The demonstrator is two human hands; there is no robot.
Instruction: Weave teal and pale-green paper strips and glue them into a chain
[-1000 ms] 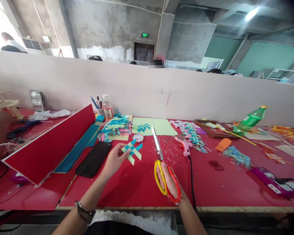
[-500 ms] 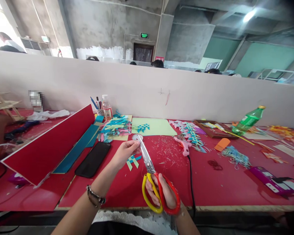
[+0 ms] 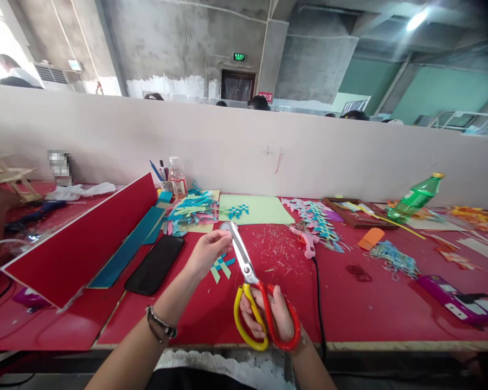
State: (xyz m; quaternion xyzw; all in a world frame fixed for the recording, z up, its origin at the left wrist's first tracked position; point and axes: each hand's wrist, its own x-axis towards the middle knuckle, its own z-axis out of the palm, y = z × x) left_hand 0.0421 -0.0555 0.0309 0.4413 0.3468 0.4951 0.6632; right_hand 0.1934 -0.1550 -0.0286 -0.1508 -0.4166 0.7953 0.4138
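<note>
My right hand (image 3: 282, 314) holds a pair of scissors (image 3: 246, 265) with one yellow and one red handle, its fingers through the loops. The blades point away from me and lie close together. At the blade tips my left hand (image 3: 209, 250) is closed in a pinch. Whatever sits between its fingertips is too small to make out. A whitish round piece (image 3: 225, 225) shows just behind the tips. Under the left hand, a woven green and blue paper piece (image 3: 222, 265) with pointed strips lies on the red table (image 3: 179, 319).
Left stand a black phone (image 3: 155, 265) and a red board (image 3: 93, 238). Behind are a paper strip pile (image 3: 193, 212), a pale green sheet (image 3: 264, 210) and a clear bottle (image 3: 178, 179). Rightward lie a pink glue gun (image 3: 308, 242), its cord, a green bottle (image 3: 417, 199) and a purple power strip (image 3: 451, 298).
The scissor handles have spread slightly wider, and the right thumb has shifted on the red loop. My left hand stays pinched by the blade tips, almost unmoved.
</note>
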